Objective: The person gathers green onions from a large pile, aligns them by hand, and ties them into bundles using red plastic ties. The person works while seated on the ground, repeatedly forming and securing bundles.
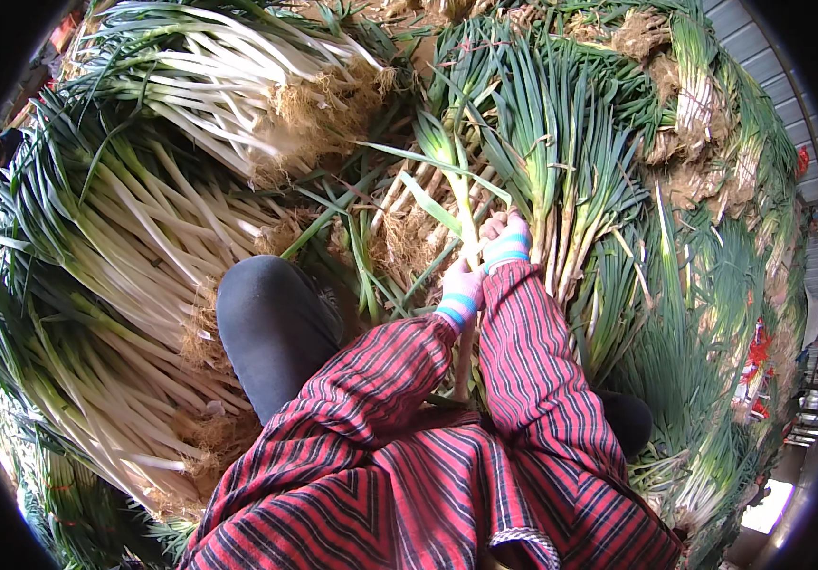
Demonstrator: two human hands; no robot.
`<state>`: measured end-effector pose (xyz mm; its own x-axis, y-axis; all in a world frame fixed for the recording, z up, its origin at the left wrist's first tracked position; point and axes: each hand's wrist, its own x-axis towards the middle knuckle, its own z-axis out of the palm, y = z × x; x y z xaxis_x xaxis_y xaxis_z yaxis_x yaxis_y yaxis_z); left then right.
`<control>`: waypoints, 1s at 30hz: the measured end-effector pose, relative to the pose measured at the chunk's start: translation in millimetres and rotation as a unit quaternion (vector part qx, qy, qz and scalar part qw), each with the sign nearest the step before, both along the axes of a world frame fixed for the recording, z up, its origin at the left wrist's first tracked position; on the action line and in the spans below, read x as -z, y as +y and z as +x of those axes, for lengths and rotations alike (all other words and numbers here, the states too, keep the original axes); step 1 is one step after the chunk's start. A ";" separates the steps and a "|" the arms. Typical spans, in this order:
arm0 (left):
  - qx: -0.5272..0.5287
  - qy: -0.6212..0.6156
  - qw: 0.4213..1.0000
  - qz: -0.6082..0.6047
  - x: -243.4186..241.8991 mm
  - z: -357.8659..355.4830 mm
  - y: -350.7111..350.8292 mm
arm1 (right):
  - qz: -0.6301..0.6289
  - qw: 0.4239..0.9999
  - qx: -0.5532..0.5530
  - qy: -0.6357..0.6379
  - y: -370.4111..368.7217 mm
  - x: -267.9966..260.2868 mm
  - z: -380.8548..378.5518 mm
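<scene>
In a knitted glove, my left hand (463,285) closes around the white stalk of a large green onion (460,189), whose green leaves point away from me. Just above and to the right, my right hand (505,231), gloved too, has its fingers curled at the same stalk; one long leaf bends over toward it. The stalk's lower part runs down between my sleeves. Unpeeled green onions with brownish stalks (571,242) lie right beside my right hand. Beyond my hands are more stalks with rooty, soil-coloured ends (405,246).
Large heaps of white-stalked green onions (159,214) lie on the left, roots toward me. Another heap (238,78) is at the upper left. Bundled green onions (697,100) line the right side, with red and white material (757,363) among them. My bent knee (266,313) rises beside the left heap.
</scene>
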<state>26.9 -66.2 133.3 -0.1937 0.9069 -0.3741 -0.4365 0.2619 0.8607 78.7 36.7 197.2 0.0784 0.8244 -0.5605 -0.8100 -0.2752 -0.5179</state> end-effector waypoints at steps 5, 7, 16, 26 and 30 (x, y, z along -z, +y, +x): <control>0.023 -0.057 0.993 -0.105 -103.7 -17.4 -18.6 | -0.118 0.979 0.044 -0.160 34.3 33.2 151.0; 0.027 -0.127 0.987 -0.097 -112.9 -29.2 -18.0 | -0.069 0.985 0.031 -0.158 29.3 -0.6 160.3; 0.140 -0.216 0.966 -0.030 -138.0 -23.9 -20.7 | 0.068 0.927 -0.363 0.062 -25.9 -10.8 36.6; 0.054 -0.148 0.985 -0.073 -116.6 -33.1 -14.0 | 0.148 0.608 -0.309 -0.716 -31.4 -17.4 45.6; 0.031 -0.124 0.990 -0.058 -125.5 -23.6 -13.8 | -0.065 0.637 -0.201 -0.742 -28.7 -12.8 154.1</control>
